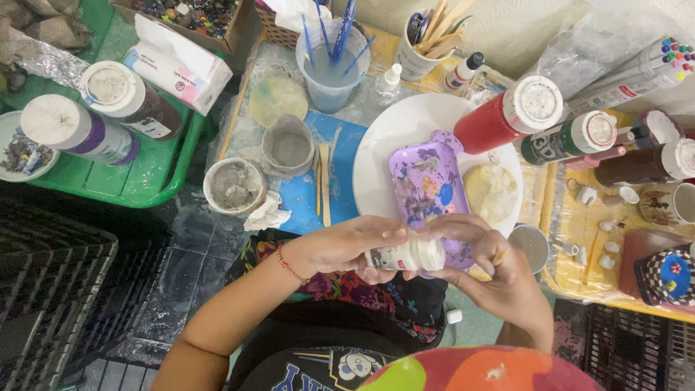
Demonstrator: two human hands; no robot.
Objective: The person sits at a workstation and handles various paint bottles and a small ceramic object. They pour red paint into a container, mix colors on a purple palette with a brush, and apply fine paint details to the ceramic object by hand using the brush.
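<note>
Both hands meet over the person's lap, at the near edge of the desk [557, 217]. The left hand [347, 246] and the right hand [499, 271] hold a small white paint bottle [409, 255] lying sideways between them. The left fingers [380, 235] are clamped round its body; the right fingers [452, 226] curl over its end, closed on it.

Just beyond the bottle lies a purple palette [427, 181], smeared with paint, resting on a white plate [391, 137] and overhanging its near rim. A pale round disc [491, 190] sits on the plate beside the palette. A red paint bottle [507, 116] lies tipped at the plate's far right edge. To the left, a blue mat [347, 159] carries wooden sticks [324, 181], with a grey clay cup [288, 145] and a round tub [233, 186] beside it. Things crowd the desk on every side; the only free space is over the lap.
</note>
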